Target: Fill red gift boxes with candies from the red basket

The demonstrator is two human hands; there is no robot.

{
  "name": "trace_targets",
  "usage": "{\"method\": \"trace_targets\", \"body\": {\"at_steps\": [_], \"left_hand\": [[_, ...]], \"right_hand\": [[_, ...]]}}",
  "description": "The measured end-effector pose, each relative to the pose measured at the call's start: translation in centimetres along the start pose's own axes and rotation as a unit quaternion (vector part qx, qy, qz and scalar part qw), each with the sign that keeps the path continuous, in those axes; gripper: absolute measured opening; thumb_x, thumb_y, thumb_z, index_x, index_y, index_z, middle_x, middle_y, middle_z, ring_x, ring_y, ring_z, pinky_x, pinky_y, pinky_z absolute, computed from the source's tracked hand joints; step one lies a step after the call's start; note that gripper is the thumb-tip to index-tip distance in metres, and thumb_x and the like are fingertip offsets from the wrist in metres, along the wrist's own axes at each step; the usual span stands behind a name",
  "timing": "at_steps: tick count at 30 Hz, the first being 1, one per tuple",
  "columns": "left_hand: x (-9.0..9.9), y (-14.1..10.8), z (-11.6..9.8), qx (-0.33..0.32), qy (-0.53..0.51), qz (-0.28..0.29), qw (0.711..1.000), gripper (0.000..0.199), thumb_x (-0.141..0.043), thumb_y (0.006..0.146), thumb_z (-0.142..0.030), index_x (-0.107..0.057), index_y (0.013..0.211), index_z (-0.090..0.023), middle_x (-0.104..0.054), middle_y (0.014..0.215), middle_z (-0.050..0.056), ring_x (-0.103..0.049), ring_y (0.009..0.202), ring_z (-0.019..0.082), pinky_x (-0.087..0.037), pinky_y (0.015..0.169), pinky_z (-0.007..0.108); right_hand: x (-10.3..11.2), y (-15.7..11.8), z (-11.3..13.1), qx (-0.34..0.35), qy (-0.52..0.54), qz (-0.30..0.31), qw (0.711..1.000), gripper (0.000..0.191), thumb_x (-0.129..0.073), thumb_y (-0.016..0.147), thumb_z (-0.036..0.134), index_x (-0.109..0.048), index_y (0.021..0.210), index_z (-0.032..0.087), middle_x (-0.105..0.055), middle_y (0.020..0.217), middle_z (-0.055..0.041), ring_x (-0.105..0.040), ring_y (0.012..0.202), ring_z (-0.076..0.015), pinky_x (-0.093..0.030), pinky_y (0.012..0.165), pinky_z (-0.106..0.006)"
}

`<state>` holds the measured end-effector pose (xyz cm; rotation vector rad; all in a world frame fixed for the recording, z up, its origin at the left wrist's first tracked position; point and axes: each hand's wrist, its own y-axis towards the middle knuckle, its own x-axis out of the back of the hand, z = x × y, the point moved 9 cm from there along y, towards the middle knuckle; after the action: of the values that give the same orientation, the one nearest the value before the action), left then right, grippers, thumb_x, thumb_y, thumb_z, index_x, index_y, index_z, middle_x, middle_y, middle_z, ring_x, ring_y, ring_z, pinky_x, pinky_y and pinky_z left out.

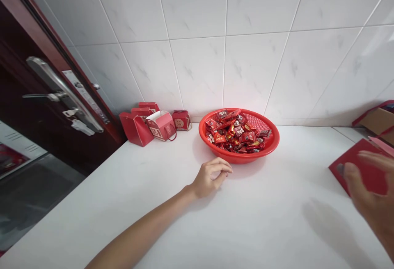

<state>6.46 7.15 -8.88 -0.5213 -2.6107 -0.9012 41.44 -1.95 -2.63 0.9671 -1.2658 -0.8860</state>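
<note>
Two bare hands hovered over a white countertop [123, 224] — the left hand [211, 178] with fingers curled in and fingertips close together, holding nothing, just in front of a red plastic basket [264, 148]. The right hand [366, 187], its thumb and fingers spread apart, sat at the near edge of a flat red card box [358, 166]; whether it touched the card could not be told. Wrapped red sweets [235, 131] filled the basket, with nothing standing between it and the left hand. Farther back, red gift boxes [161, 125] with cord handles stood clustered against the white tiled wall [197, 55], a brown-lined carton [377, 121] lay at far right, and a dark red door with a steel handle [61, 92] stood at left.
</note>
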Motion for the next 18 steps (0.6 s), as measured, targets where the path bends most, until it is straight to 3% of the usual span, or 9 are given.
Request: {"method": "trace_targets", "body": {"at_steps": [2,3,6,9,11,13,15,18], "left_hand": [[1.7,0.2,0.2,0.010,0.021,-0.021,1.000,0.021,-0.057,0.092,-0.016,-0.078,0.090,-0.018,-0.076,0.097,0.009,-0.070,0.081,0.015,-0.059,0.075,0.027],[2.7,0.2,0.3,0.018,0.031,-0.033,0.999,0.020,-0.058,0.092,-0.016,-0.078,0.089,-0.018,-0.076,0.097,0.009,-0.071,0.083,0.016,-0.059,0.077,0.028],[6.0,0.0,1.1,0.050,0.058,-0.072,0.994,0.018,-0.060,0.090,-0.020,-0.078,0.087,-0.018,-0.077,0.096,0.009,-0.071,0.081,0.016,-0.059,0.078,0.029],[10.6,-0.7,1.3,0.086,0.109,-0.091,0.986,0.020,-0.062,0.090,-0.031,-0.077,0.087,-0.017,-0.077,0.096,0.010,-0.072,0.079,0.018,-0.060,0.076,0.030],[13.9,-1.3,0.5,0.106,0.190,-0.043,0.975,0.025,-0.062,0.089,-0.039,-0.077,0.085,-0.019,-0.079,0.093,0.009,-0.073,0.085,0.021,-0.059,0.080,0.031],[18.0,-2.7,-0.2,0.163,0.290,0.033,0.942,0.033,-0.062,0.088,-0.049,-0.079,0.087,-0.021,-0.080,0.095,0.006,-0.074,0.088,0.022,-0.058,0.084,0.031],[23.0,-5.6,-1.2,0.252,0.370,0.068,0.892,0.049,-0.061,0.084,-0.065,-0.079,0.094,-0.020,-0.082,0.102,0.006,-0.075,0.092,0.023,-0.058,0.085,0.030],[29.4,-12.1,-4.3,0.388,0.450,0.057,0.803,0.078,-0.049,0.081,-0.083,-0.076,0.105,-0.014,-0.082,0.107,0.006,-0.074,0.096,0.025,-0.058,0.087,0.034]], "right_hand": [[-0.5,0.1,6.2,0.098,0.105,0.016,0.989,0.009,-0.067,0.095,0.017,-0.064,0.101,0.022,-0.072,0.085,-0.0093,-0.068,0.075,-0.0217,-0.051,0.069,-0.034],[-1.2,-0.4,9.2,0.128,0.189,0.061,0.972,0.010,-0.064,0.096,0.013,-0.062,0.098,0.022,-0.071,0.084,-0.0078,-0.067,0.072,-0.0194,-0.051,0.068,-0.032],[-2.1,-3.9,17.5,0.176,0.404,0.192,0.877,0.018,-0.052,0.095,0.004,-0.060,0.100,0.020,-0.067,0.078,-0.0055,-0.062,0.067,-0.0172,-0.048,0.064,-0.030],[-1.1,-8.8,23.4,0.243,0.478,0.257,0.804,0.024,-0.046,0.092,0.002,-0.050,0.079,0.022,-0.054,0.063,-0.0002,-0.046,0.056,-0.0150,-0.038,0.059,-0.031],[0.2,-10.8,24.8,0.270,0.491,0.221,0.798,0.031,-0.046,0.091,-0.001,-0.043,0.071,0.023,-0.045,0.057,0.0033,-0.036,0.052,-0.0132,-0.032,0.055,-0.030],[0.6,-11.9,25.0,0.267,0.501,0.214,0.795,0.031,-0.046,0.088,-0.003,-0.043,0.071,0.022,-0.042,0.056,0.0046,-0.032,0.051,-0.0124,-0.031,0.055,-0.029],[0.0,-12.2,24.7,0.248,0.505,0.235,0.793,0.027,-0.046,0.086,-0.002,-0.048,0.074,0.022,-0.044,0.057,0.0038,-0.034,0.053,-0.0127,-0.032,0.055,-0.028],[-0.7,-12.2,24.5,0.240,0.510,0.255,0.786,0.024,-0.047,0.085,-0.001,-0.051,0.076,0.021,-0.048,0.059,0.0025,-0.038,0.054,-0.0127,-0.035,0.056,-0.027]]}}
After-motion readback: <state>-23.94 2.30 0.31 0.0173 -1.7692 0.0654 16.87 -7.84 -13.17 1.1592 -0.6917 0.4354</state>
